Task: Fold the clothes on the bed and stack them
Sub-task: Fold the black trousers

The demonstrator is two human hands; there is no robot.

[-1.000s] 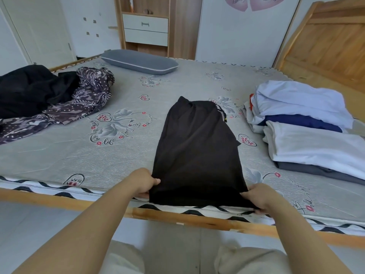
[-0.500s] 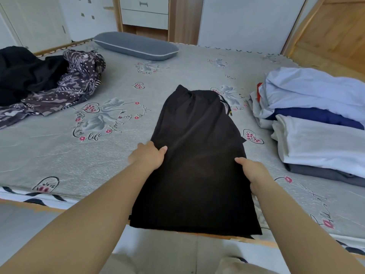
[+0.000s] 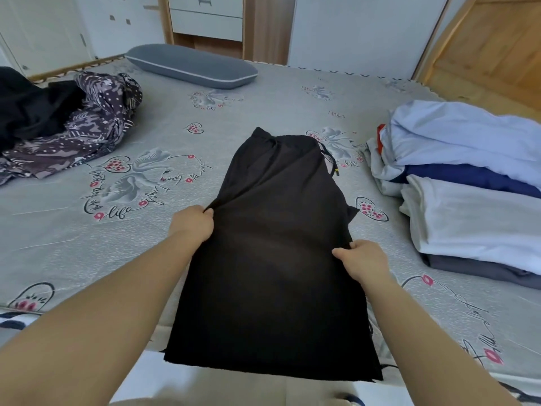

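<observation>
While the black shorts [image 3: 278, 244] lay lengthwise on the bed [image 3: 263, 106], hem hanging off the near edge, left hand [image 3: 193, 222] and right hand [image 3: 363, 259] pinched the side edges midway, likely for folding in half.

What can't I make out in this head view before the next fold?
- Black garment: near hem hangs past the bed edge; underside hidden.
- Right hand and left hand: fingertips tucked under the cloth.
- Folded stack: cut off by the right edge.
- Black clothing on the left: cropped by the frame.
</observation>
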